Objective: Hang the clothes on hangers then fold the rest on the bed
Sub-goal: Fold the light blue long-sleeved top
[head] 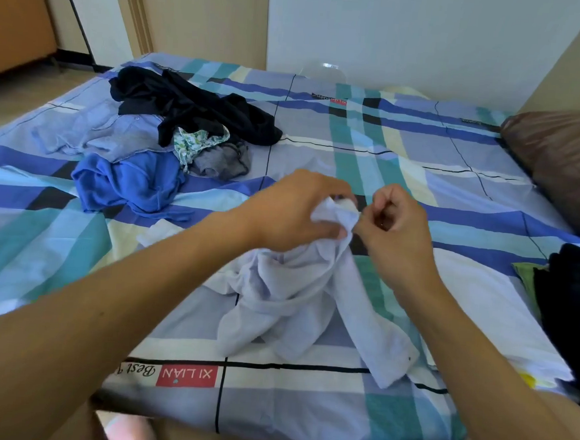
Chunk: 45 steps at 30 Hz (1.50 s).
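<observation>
Left hand (296, 210) grips bunched pale shirt (296, 299); right hand (396, 225) pinches its edge, above bed (356, 128).

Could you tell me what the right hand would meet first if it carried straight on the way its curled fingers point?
The right hand would first meet the bunched pale white shirt gripped by the left hand, just beyond its fingertips; whether they touch it now is unclear.

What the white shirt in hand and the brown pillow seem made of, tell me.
White shirt: likely thin woven cotton or a blend, matte; it hangs in soft, crumpled folds. Brown pillow: smooth, faintly shiny cover, perhaps satin or polyester; pale sheen runs along its wrinkles.
</observation>
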Available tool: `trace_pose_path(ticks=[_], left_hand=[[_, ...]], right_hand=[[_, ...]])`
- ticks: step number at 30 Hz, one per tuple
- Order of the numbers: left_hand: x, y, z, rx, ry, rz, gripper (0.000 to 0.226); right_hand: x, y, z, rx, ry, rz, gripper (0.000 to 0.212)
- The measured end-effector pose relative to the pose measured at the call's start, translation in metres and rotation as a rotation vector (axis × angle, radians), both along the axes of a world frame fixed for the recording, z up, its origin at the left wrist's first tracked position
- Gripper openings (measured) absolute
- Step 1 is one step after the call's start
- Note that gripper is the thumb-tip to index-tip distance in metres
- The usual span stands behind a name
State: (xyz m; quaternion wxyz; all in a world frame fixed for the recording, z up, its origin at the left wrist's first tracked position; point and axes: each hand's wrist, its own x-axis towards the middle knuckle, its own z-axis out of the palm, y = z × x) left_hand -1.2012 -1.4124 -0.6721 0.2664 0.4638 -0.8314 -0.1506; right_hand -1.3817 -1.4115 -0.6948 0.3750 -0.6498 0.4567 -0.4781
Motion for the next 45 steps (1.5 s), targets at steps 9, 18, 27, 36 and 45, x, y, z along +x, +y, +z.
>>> trace_pose_path(ticks=[9, 18, 27, 36, 45], left_hand=[[-0.006, -0.034, 0.078, -0.233, -0.037, 0.27, 0.037], [0.024, -0.032, 0.149, -0.475, -0.168, 0.436, 0.017], [0.076, -0.022, 0.196, -0.528, -0.417, 0.639, 0.032], [0.092, -0.02, 0.194, -0.254, 0.002, 0.607, 0.05], [0.118, -0.009, 0.174, -0.195, 0.005, 0.513, 0.02]], right_hand=[[0.02, 0.003, 0.01, 0.234, 0.055, 0.064, 0.054], [0.035, -0.028, 0.043, 0.148, 0.116, 0.038, 0.025], [0.012, -0.074, 0.155, -0.086, -0.149, -0.275, 0.028], [-0.012, -0.072, 0.192, -0.372, 0.458, -0.05, 0.029], [-0.046, -0.082, 0.186, -0.166, 0.65, -0.114, 0.011]])
